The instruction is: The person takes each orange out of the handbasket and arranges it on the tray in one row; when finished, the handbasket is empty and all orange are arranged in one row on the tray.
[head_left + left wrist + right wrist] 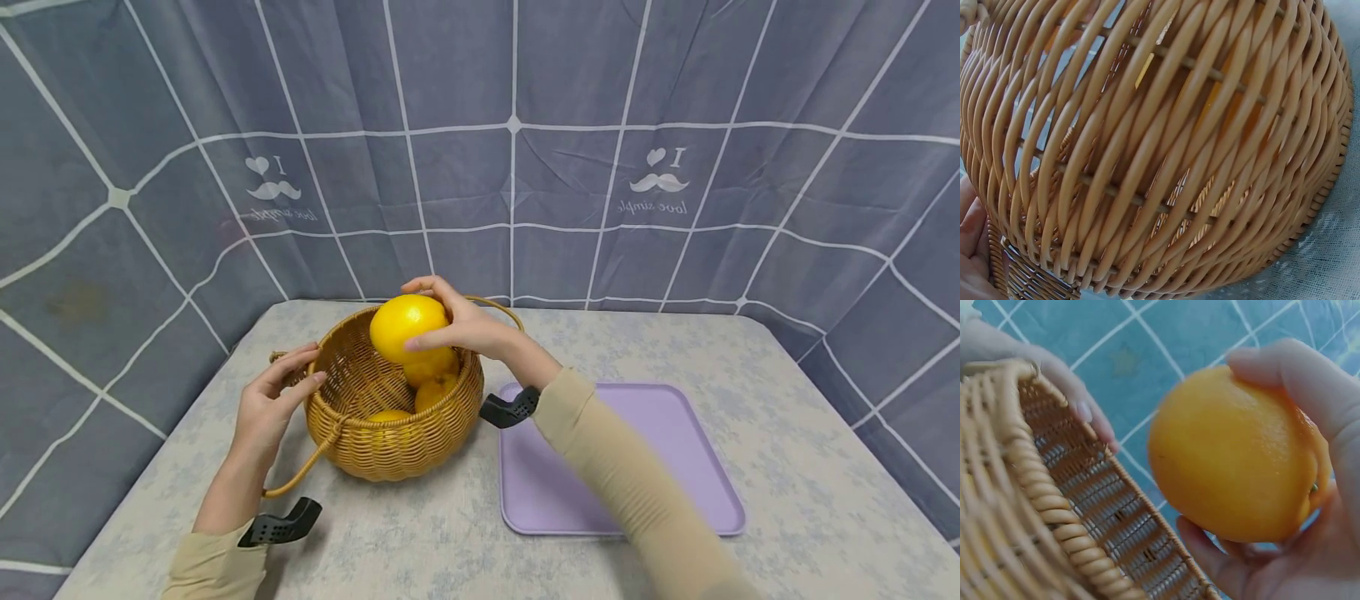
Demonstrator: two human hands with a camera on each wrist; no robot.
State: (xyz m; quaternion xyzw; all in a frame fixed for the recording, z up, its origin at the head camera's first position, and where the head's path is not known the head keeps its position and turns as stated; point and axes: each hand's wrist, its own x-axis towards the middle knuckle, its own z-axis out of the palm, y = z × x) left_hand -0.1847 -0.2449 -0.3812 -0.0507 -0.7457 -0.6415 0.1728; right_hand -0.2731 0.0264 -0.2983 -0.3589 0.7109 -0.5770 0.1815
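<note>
My right hand [472, 327] grips a large orange [405, 327] over the right part of a round wicker basket [397, 454]. In the right wrist view, the thumb lies on one side of the orange [1229, 456] and the fingers curl on the other, with a green stem spot near the palm. Several more oranges [435, 392] lie inside the basket, partly hidden by its wall and the held one. At the basket's left rim, my left hand [262, 408] holds on with fingers and thumb. The basket wall [1147, 137] fills most of the left wrist view.
A flat lilac tray [630, 433] lies right of the basket, partly under my right forearm. The basket's handle loops [300, 475] stick out at its sides. A grey-blue checked curtain [465, 183] hangs behind the pale patterned table [810, 467].
</note>
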